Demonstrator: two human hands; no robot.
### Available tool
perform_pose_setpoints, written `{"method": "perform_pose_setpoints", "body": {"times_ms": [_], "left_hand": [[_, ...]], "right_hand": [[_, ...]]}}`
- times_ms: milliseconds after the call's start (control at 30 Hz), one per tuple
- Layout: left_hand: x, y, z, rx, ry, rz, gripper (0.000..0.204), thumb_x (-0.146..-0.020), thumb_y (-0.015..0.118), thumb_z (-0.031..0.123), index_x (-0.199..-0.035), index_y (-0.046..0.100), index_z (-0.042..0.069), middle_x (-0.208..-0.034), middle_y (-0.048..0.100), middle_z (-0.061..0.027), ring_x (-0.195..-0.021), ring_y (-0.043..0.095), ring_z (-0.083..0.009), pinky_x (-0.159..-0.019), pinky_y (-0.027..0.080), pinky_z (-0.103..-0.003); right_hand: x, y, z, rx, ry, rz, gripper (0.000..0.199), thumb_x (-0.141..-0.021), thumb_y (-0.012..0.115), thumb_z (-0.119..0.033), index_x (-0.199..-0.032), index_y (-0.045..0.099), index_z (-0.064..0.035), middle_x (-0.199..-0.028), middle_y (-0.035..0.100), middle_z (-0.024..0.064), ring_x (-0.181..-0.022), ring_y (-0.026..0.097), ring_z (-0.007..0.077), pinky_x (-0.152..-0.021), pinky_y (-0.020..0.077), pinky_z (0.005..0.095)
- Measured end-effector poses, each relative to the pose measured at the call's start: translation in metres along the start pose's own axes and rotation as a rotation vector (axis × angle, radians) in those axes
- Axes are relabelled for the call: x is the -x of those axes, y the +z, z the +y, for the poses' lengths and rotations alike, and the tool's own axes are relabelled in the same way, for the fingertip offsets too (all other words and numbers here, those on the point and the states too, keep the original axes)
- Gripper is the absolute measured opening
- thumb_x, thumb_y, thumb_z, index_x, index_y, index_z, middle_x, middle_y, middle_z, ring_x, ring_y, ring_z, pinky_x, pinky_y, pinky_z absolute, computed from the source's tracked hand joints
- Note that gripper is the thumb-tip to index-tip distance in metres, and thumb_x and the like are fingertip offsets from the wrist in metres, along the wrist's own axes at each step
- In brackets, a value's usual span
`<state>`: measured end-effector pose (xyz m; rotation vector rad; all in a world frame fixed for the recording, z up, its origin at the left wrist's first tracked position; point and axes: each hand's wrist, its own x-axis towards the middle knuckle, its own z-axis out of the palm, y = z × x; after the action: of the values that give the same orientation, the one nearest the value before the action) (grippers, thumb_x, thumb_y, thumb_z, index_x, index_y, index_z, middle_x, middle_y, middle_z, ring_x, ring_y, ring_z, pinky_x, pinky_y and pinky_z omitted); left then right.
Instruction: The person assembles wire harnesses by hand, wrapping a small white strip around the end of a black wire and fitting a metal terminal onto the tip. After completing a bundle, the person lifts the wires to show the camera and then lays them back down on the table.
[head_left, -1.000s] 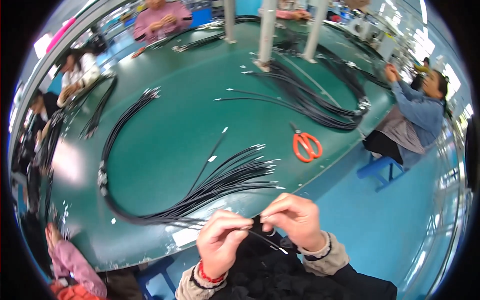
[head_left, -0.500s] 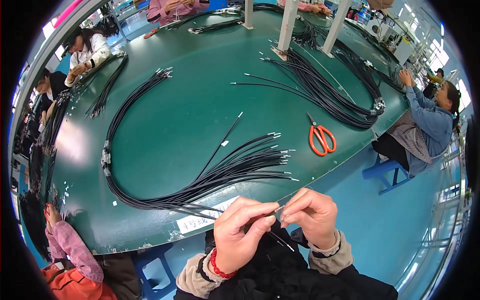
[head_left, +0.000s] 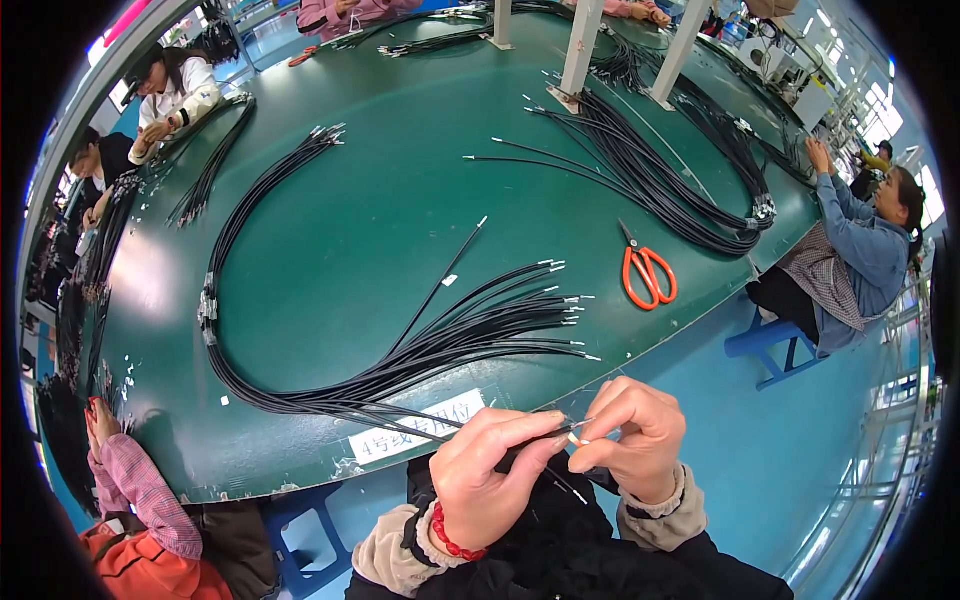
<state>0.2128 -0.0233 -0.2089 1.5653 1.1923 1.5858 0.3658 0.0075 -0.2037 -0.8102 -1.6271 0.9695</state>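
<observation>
My left hand (head_left: 485,465), a red braided bracelet at its wrist, pinches a black cable (head_left: 425,411) near its end, between thumb and forefinger. That cable runs back to the large bundle of black cables (head_left: 390,375) on the table. Just to the right, my right hand (head_left: 635,435) has its fingers closed at the cable's thin, pale end. A small whitish piece shows at its fingertips, too small to name. Below my left fingers another cable end (head_left: 570,485) with a light tip sticks out. Pale tips fan out at the bundle's near end, and clear tape binds its left bend.
Orange-handled scissors (head_left: 648,280) lie on the green table (head_left: 330,240), right of the bundle. A second cable bundle (head_left: 650,175) curves behind them, near white posts (head_left: 580,50). A white paper label (head_left: 420,430) is at the front edge. Other people sit around the table.
My right fingers have shifted slightly to the right, away from my left fingertips. The whitish piece now shows between the hands. The view has tilted a little; the table things lie as before.
</observation>
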Motion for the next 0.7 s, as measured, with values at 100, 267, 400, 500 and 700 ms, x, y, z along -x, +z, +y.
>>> {"method": "perform_pose_setpoints", "body": {"times_ms": [100, 267, 400, 500, 700], "left_hand": [[-0.003, 0.002, -0.005, -0.009, 0.024, 0.013, 0.029, -0.065, 0.072, -0.009, -0.091, 0.063, 0.001, -0.079, 0.064, -0.0108, -0.067, 0.063, -0.0174, -0.054, 0.05, -0.024], [-0.008, 0.006, -0.021, 0.02, 0.103, 0.02, 0.03, -0.064, 0.072, -0.01, -0.09, 0.062, 0.001, -0.08, 0.063, -0.0113, -0.069, 0.064, -0.019, -0.057, 0.052, -0.025], [-0.008, 0.008, -0.026, 0.007, 0.104, 0.011, 0.029, -0.064, 0.072, -0.011, -0.089, 0.062, 0.001, -0.081, 0.063, -0.011, -0.069, 0.065, -0.0195, -0.058, 0.053, -0.025], [-0.008, 0.011, -0.026, -0.006, 0.108, -0.001, 0.03, -0.064, 0.071, -0.011, -0.089, 0.062, 0.001, -0.081, 0.063, -0.0108, -0.069, 0.064, -0.0192, -0.058, 0.053, -0.025], [-0.006, 0.015, -0.022, -0.023, 0.1, -0.009, 0.03, -0.065, 0.071, -0.011, -0.091, 0.063, 0.002, -0.082, 0.063, -0.0104, -0.069, 0.065, -0.0185, -0.058, 0.053, -0.024]], "right_hand": [[-0.004, 0.002, 0.006, 0.027, -0.02, 0.023, 0.026, -0.06, 0.082, -0.01, -0.067, 0.058, -0.0047, -0.062, 0.06, 0.0047, -0.054, 0.057, 0.0133, -0.048, 0.0422, 0.0227], [-0.008, 0.004, 0.017, 0.061, -0.008, 0.043, 0.029, -0.057, 0.083, -0.006, -0.067, 0.057, -0.0032, -0.065, 0.057, 0.0056, -0.055, 0.051, 0.0115, -0.049, 0.0356, 0.0226], [-0.01, 0.002, 0.022, 0.082, -0.023, 0.043, 0.027, -0.058, 0.082, -0.007, -0.068, 0.057, -0.0038, -0.064, 0.058, 0.0051, -0.055, 0.053, 0.012, -0.048, 0.0377, 0.0226], [-0.009, 0.0, 0.024, 0.097, -0.026, 0.051, 0.025, -0.06, 0.082, -0.008, -0.068, 0.058, -0.005, -0.062, 0.06, 0.0041, -0.054, 0.057, 0.0131, -0.047, 0.0426, 0.0225], [-0.006, -0.004, 0.025, 0.101, -0.036, 0.059, 0.025, -0.06, 0.082, -0.008, -0.068, 0.058, -0.0049, -0.062, 0.06, 0.004, -0.054, 0.057, 0.013, -0.047, 0.0424, 0.0225]]}}
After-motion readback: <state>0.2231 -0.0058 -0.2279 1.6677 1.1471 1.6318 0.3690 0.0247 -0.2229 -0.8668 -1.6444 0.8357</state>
